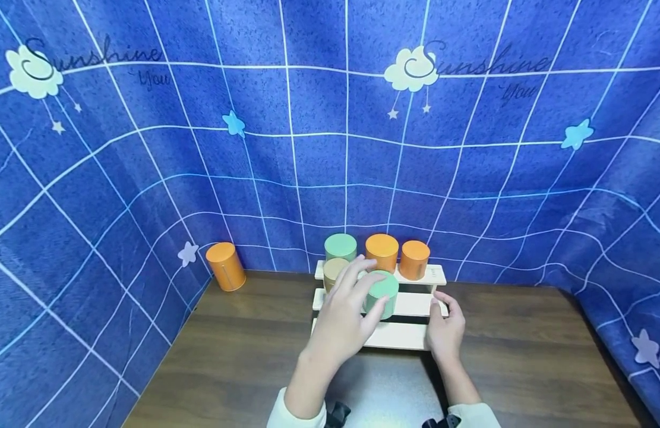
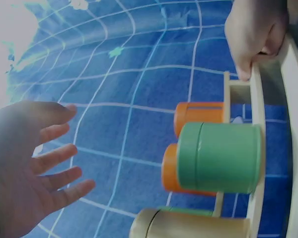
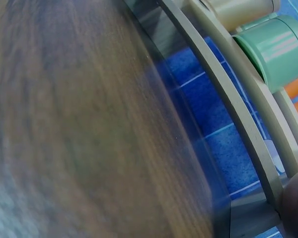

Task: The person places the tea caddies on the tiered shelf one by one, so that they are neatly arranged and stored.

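A pale wooden three-step rack [image 1: 396, 336] carries several lidded canisters. One green canister [image 1: 384, 294] stands on the middle step, beside a khaki canister [image 1: 335, 270]. My left hand [image 1: 340, 321] overlaps both in the head view; the left wrist view shows its spread fingers [image 2: 59, 158] apart from the green canister [image 2: 218, 158], holding nothing. At the rack's right end, my right hand [image 1: 446, 330] grips the frame between thumb and fingers. Along the top step are another green canister [image 1: 340, 245], a larger orange canister [image 1: 381, 252] and a smaller orange canister [image 1: 414, 260].
A separate orange canister [image 1: 226, 267] stands at the back left of the brown wooden table [image 1: 244, 345]. Behind the table hangs a blue curtain [image 1: 319, 160] with white grid lines, which also runs along both sides. The rack's lowest step bears no canister.
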A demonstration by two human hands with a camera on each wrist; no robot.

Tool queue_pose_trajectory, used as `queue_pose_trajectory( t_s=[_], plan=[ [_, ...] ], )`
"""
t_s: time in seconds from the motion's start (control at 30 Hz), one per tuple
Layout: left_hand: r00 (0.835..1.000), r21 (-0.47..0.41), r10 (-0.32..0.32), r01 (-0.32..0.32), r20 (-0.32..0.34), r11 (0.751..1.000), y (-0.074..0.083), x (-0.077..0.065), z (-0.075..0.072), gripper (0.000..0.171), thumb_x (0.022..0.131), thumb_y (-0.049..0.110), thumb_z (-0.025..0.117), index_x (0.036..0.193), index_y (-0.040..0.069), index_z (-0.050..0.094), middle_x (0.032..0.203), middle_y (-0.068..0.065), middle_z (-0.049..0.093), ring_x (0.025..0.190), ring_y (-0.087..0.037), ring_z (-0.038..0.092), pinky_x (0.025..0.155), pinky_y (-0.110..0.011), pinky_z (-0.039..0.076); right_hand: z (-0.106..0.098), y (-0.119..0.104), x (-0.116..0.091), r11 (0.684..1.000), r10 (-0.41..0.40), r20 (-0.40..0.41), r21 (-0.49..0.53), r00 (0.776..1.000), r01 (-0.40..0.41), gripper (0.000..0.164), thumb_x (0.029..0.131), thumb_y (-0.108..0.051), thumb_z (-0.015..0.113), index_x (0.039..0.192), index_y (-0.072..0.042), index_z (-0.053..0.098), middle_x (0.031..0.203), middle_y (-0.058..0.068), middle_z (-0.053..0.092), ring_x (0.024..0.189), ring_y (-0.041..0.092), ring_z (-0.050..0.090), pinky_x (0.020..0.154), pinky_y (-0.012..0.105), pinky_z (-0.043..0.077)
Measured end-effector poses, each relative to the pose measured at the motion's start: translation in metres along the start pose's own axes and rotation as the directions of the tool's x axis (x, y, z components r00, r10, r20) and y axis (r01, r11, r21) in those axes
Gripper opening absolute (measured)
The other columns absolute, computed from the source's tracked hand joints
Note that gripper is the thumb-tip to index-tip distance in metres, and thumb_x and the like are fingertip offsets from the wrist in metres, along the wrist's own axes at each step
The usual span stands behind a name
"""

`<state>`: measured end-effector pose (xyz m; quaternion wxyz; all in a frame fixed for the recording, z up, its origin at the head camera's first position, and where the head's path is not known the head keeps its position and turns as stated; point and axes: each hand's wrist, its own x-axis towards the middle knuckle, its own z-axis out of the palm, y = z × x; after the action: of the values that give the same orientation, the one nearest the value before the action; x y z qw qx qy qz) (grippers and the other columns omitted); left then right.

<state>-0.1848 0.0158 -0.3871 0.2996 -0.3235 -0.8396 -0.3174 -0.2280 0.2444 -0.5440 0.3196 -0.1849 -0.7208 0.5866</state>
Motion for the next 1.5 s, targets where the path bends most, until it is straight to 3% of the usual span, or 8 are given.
queue_pose_trajectory(
  t_s=[0.23,0.4,0.5,0.7,0.87,1.03,1.2,1.5],
  plan=[
    [0.989,-0.053,-0.072,0.066,-0.128,0.996,-0.026,0.002,-0.019,0.028,0.094,0.018,0.079,0.121,0.013,0.072,0.143,-0.008,0.063,0.141,-0.026,0.056,0.120,-0.046,0.048,-0.005,-0.002,0.005,0.999,0.037,-0.005,0.030,0.999,-0.037,0.025,0.103,-0.006,0.058,0.123,-0.001,0.072,0.116,0.014,0.068,0.063,-0.003,0.041,0.059,0.015,0.038],
    [0.961,-0.118,-0.214,0.195,-0.177,0.974,-0.058,-0.004,-0.039,0.028,0.095,0.017,0.079,0.122,0.011,0.073,0.146,-0.006,0.062,0.142,-0.027,0.055,0.123,-0.046,0.043,-0.004,-0.008,0.008,0.983,0.116,0.055,0.138,0.992,-0.123,0.033,0.105,-0.004,0.053,0.135,0.002,0.064,0.138,0.018,0.063,0.102,0.006,0.058,0.080,0.007,0.044],
    [0.935,-0.159,-0.282,0.251,-0.218,0.955,-0.084,-0.015,-0.051,0.028,0.093,0.013,0.080,0.120,0.009,0.074,0.144,-0.007,0.064,0.133,-0.026,0.060,0.114,-0.034,0.048,-0.002,-0.010,0.007,0.953,0.175,0.140,0.223,0.975,-0.203,0.043,0.107,-0.001,0.047,0.149,0.004,0.052,0.155,0.021,0.052,0.139,0.020,0.048,0.110,0.012,0.043],
    [0.877,-0.143,-0.405,0.379,-0.261,0.914,-0.149,-0.043,-0.068,0.029,0.092,0.007,0.081,0.120,0.004,0.073,0.140,-0.016,0.065,0.129,-0.030,0.061,0.102,-0.028,0.051,0.000,-0.009,0.006,0.918,0.216,0.227,0.285,0.950,-0.277,0.048,0.108,0.001,0.041,0.157,0.004,0.042,0.161,0.021,0.044,0.149,0.026,0.041,0.126,0.029,0.038],
    [0.761,-0.068,-0.599,0.604,-0.248,0.794,-0.188,-0.060,-0.074,0.045,0.096,0.015,0.075,0.136,0.000,0.062,0.145,-0.027,0.054,0.136,-0.042,0.053,0.109,-0.057,0.046,0.000,-0.008,0.011,0.932,0.207,0.201,0.257,0.957,-0.256,0.046,0.108,-0.003,0.045,0.153,0.004,0.048,0.157,0.021,0.049,0.138,0.018,0.048,0.105,0.009,0.042],
    [0.580,-0.166,-0.777,0.765,-0.244,0.623,-0.214,-0.070,-0.076,0.073,0.095,0.022,0.075,0.154,0.002,0.038,0.153,-0.033,0.035,0.139,-0.049,0.043,0.116,-0.065,0.038,-0.001,-0.006,0.015,0.917,0.227,0.198,0.285,0.953,-0.278,0.047,0.108,-0.002,0.046,0.155,0.004,0.046,0.161,0.021,0.047,0.146,0.022,0.045,0.118,0.020,0.042],
    [0.414,-0.343,-0.874,0.807,-0.253,0.481,-0.244,-0.073,-0.078,0.095,0.093,0.026,0.078,0.164,0.008,0.017,0.164,-0.032,0.018,0.154,-0.052,0.026,0.129,-0.063,0.023,0.001,-0.004,0.015,0.907,0.234,0.205,0.307,0.950,-0.289,0.047,0.109,-0.002,0.046,0.156,0.004,0.045,0.164,0.020,0.045,0.149,0.023,0.043,0.124,0.027,0.041],
    [0.302,-0.498,-0.934,0.790,-0.192,0.358,-0.299,-0.057,-0.068,0.117,0.087,0.021,0.085,0.168,0.015,0.002,0.172,-0.025,0.002,0.163,-0.043,0.009,0.136,-0.050,0.012,-0.002,-0.005,0.014,0.914,0.229,0.184,0.298,0.956,-0.277,0.046,0.108,-0.002,0.047,0.154,0.004,0.048,0.161,0.019,0.049,0.136,0.011,0.052,0.102,0.006,0.046]
  ],
)
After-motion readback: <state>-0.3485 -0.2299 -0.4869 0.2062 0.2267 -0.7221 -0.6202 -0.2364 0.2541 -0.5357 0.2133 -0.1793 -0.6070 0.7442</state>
